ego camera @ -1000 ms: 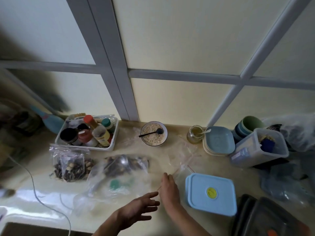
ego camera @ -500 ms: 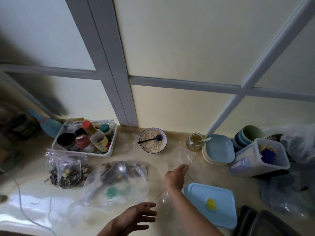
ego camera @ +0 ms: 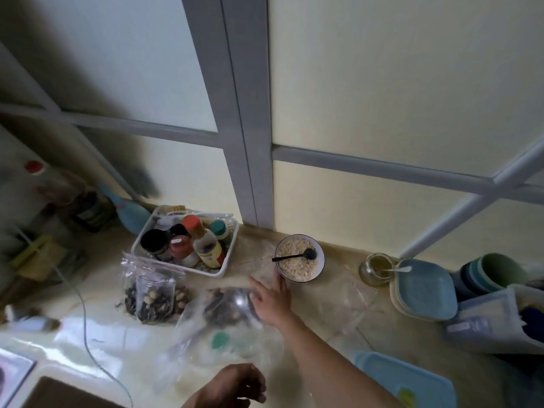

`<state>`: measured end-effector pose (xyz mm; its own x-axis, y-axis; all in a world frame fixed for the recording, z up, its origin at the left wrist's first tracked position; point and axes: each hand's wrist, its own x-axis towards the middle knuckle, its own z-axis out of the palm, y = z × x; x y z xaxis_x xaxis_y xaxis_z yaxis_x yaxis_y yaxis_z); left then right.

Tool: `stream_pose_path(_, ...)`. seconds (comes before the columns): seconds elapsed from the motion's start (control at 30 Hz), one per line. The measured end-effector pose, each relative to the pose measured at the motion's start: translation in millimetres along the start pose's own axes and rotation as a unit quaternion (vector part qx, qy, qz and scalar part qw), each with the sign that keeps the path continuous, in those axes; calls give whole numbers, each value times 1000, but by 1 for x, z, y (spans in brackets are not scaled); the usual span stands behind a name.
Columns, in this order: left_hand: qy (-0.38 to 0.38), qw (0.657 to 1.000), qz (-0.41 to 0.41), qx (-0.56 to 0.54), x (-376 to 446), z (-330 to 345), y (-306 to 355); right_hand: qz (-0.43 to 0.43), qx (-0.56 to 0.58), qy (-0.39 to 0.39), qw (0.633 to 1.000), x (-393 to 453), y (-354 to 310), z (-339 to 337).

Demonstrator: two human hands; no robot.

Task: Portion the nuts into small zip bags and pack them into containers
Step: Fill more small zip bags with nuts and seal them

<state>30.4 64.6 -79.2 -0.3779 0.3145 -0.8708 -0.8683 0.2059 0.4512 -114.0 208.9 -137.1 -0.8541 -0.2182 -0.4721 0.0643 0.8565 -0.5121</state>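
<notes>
Cluttered glossy counter (ego camera: 382,334) under frosted panels; right hand (ego camera: 272,298) spread flat, left hand (ego camera: 235,387) loosely curled, empty.

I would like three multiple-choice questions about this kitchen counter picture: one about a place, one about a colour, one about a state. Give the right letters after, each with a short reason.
1. Where does the black spoon lie?
A. in the bowl of oats
B. in the white basket
C. on the blue lid

2. What colour are the stacked plates beside the small glass jar?
A. red
B. light blue
C. black

3. How is the right hand?
A. gripping a bottle
B. closed in a fist
C. fingers stretched out toward the bowl

Answers:
1 A: the spoon's head rests on the oats, its handle over the rim.
2 B: the stack shows pale blue.
3 C: the fingers are straight, near the bowl's rim, holding nothing.
</notes>
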Motion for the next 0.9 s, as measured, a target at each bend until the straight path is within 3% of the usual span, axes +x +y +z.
stream_pose_path(0.1, 21, 999, 23, -20, 2, -16, -8, 20, -41, -38, 998, 11, -6, 0)
stream_pose_path(0.27, 28, 992, -2, -122, 14, -38, -22, 16, -89, -15, 996, 9, -12, 10)
stream_pose_path(0.33, 38, 993, -16, -113, 11, -39, -20, 9, -83, 27, 996, 7, -14, 13)
stream_pose_path(0.4, 56, 993, -14, -101, 7, -40, -18, 5, -4, 109, 994, 0, -20, 17)
stream_pose_path(0.53, 55, 994, -5, -98, 1, -38, -8, 46, 202, 274, 939, -34, -38, 8)
stream_pose_path(0.63, 43, 993, 20, -107, -11, -34, 1, 33, 272, 321, 906, -67, -42, -1)
stream_pose_path(0.77, 20, 993, 43, -112, -24, -29, 9, -77, 285, 366, 882, -108, -39, -8)
stream_pose_path(0.9, 13, 995, 42, -92, -34, -17, 9, -123, 280, 387, 870, -139, -35, -22)
